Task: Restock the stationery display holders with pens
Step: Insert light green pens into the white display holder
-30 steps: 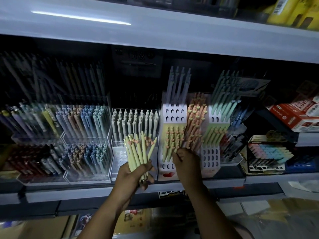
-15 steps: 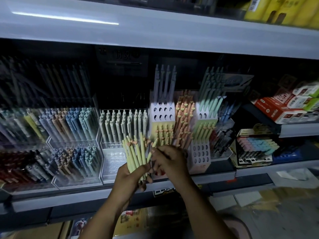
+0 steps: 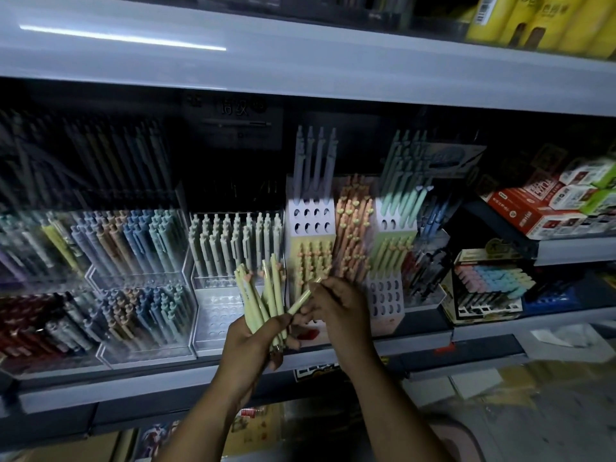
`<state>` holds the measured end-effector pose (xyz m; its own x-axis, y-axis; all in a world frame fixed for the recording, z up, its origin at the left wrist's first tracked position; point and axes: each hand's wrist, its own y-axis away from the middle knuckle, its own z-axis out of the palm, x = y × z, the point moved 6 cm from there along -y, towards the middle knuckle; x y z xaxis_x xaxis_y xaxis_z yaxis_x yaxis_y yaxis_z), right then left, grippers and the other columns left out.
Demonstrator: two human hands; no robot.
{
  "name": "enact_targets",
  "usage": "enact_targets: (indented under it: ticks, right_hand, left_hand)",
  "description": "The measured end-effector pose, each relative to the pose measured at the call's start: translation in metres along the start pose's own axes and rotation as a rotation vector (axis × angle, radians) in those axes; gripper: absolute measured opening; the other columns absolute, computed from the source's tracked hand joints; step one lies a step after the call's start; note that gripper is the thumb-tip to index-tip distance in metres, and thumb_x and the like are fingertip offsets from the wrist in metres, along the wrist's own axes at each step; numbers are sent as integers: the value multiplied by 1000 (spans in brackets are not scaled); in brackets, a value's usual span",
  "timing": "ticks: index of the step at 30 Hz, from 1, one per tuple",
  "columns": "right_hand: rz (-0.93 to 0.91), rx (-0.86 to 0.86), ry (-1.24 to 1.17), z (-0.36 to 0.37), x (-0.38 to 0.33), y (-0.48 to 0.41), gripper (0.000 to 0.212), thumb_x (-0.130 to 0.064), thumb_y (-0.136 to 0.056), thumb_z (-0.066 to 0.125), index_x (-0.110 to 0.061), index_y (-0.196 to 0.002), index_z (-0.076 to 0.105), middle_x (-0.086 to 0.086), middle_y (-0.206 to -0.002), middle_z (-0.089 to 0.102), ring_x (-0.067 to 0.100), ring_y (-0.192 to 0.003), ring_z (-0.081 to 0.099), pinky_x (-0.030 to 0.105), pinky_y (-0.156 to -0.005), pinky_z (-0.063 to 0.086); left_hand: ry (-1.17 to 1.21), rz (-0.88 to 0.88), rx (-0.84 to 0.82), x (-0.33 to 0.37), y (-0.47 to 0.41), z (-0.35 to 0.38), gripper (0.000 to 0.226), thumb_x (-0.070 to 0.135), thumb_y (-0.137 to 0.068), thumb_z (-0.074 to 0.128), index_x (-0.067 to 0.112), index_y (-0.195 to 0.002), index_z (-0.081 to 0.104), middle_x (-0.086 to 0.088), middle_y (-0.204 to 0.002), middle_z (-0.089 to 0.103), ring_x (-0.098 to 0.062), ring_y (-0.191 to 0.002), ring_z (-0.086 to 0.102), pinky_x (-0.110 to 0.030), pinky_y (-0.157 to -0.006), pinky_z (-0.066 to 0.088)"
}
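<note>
No writing is readable. The left hand [image 3: 253,341] grips a bundle of pale green pens [image 3: 263,295]; just right, the right hand [image 3: 336,308] pinches a single green pen [image 3: 301,300].

Grey shelf [image 3: 140,383], clear pen holders [image 3: 146,331], tiered pastel pen stand [image 3: 311,225], red-and-white boxes [image 3: 533,213]

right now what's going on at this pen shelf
A person is restocking a stationery shelf. The left hand grips a bunch of pale yellow-green pens, fanned upward. The right hand pinches a single pen of the same colour, at the edge of the bunch. Just behind the hands stands a pastel tiered holder with rows of holes: some are filled, while several in its upper and lower blocks are empty. No pen is going into a hole at this moment.
</note>
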<state>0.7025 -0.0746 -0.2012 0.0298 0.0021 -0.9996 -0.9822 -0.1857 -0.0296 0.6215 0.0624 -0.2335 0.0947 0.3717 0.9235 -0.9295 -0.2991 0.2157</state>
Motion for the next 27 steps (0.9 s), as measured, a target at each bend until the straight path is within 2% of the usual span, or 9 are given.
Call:
enact_targets:
  ticks: [3,5,7,11,17,20,22,24,27]
  right_hand:
    - [11,103,-112,-8,0,-1,17,-6,-103,55,1,-90,64,14,-64,65,26,-55,66,37,-56,57]
    - [-3,204,-139,-21,0,-4,15,-5,-104,53,2,-94,62,14,-66,66,26,-55,67,34,-54,57]
    - [-66,274,1,-35,3,-10,17,-10,-105,53,-2,-92,61,7,-66,68,24,-57,69,39,-57,58]
    - [-229,306,452,-49,9,-19,33,-39,-102,49,-16,-80,55,6,-74,62,23,-69,64,46,-66,51]
    - [-342,263,640,-40,15,-16,18,-20,-104,58,-10,-89,59,7,-75,58,21,-69,58,39,-62,45]
    - [-335,225,743,-32,20,-17,27,-18,-104,57,-16,-79,46,0,-63,37,9,-56,43,28,-57,29]
    - [-285,229,796,-32,27,-19,20,-19,-104,56,-6,-88,56,2,-63,43,7,-55,41,27,-57,27]
    - [-259,226,839,-29,32,-22,24,-23,-104,55,0,-99,62,16,-72,55,23,-61,52,30,-59,31]
    - [-258,229,934,-22,27,-26,23,-22,-102,57,-3,-90,60,13,-67,49,32,-63,53,30,-59,30]
  left_hand:
    - [-14,-11,13,-3,-2,-4,12,5,-98,63,-5,-97,70,-25,-79,73,-27,-56,59,-26,-42,32]
    - [-28,-23,7,-6,-3,-7,15,6,-98,63,1,-90,75,-29,-84,73,-27,-57,54,-27,-44,31]
    - [-41,-40,5,-9,-4,-10,19,9,-98,64,4,-84,77,-35,-85,70,-28,-60,51,-28,-46,31]
    - [-42,-51,8,-11,-5,-14,16,7,-97,65,-5,-88,71,-36,-77,64,-27,-60,53,-27,-45,32]
    - [-44,-34,-7,-7,-6,-14,19,6,-97,65,-5,-84,73,-34,-72,62,-27,-57,54,-28,-42,34]
    - [-47,-32,-11,-6,-6,-15,18,5,-97,64,-6,-86,72,-34,-74,63,-28,-59,54,-28,-44,34]
    - [-51,-25,-7,-5,-6,-17,16,5,-97,64,-6,-87,71,-34,-77,65,-28,-60,55,-28,-45,34]
    - [-53,-19,-7,-3,-6,-17,14,5,-98,63,-5,-90,69,-31,-82,69,-29,-61,57,-28,-44,35]
    - [-58,-14,-10,-2,-5,-16,13,3,-98,62,-7,-93,67,-28,-84,71,-28,-62,58,-28,-44,36]
